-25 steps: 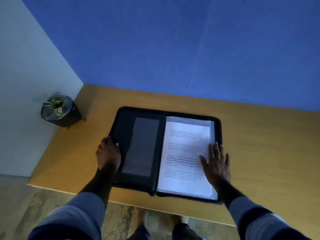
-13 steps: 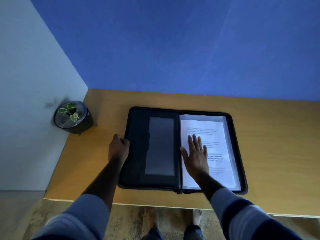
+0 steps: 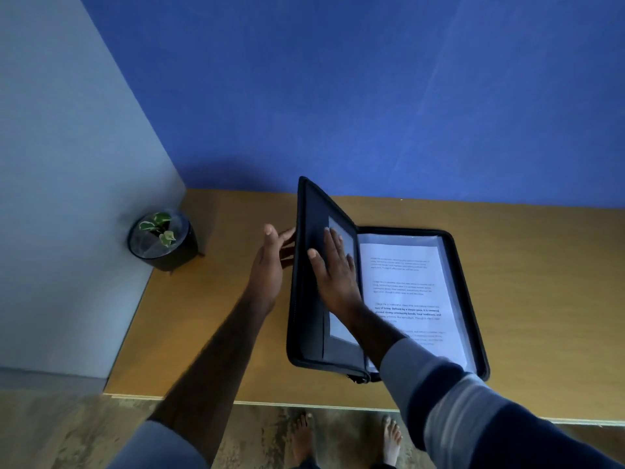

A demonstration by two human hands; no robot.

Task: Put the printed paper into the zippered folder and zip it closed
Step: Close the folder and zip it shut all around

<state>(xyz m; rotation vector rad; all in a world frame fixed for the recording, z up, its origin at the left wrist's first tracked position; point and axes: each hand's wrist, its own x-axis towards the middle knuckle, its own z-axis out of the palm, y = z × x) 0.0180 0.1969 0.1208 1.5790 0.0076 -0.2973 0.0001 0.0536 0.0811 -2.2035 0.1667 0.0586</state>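
A black zippered folder [image 3: 470, 299] lies on the wooden table, its right half flat and its left cover [image 3: 313, 265] raised almost upright. The printed paper [image 3: 416, 292], white with blocks of text, rests in the right half under a clear sleeve. My left hand [image 3: 270, 265] is behind the raised cover with its fingers spread against the outer side. My right hand [image 3: 334, 269] lies flat with fingers spread on the inner side of that cover, over a grey pocket. My right forearm hides the paper's lower left part.
A small potted plant [image 3: 162, 242] in a black pot stands at the table's back left corner by the grey wall. The blue wall runs along the table's far edge. The table's front edge [image 3: 304, 402] is close to me, with bare feet on the floor below.
The left cover has been lifted from flat to nearly upright. My right hand moved off the paper onto the cover's inner face; my left hand went from the cover's edge to its outer side.
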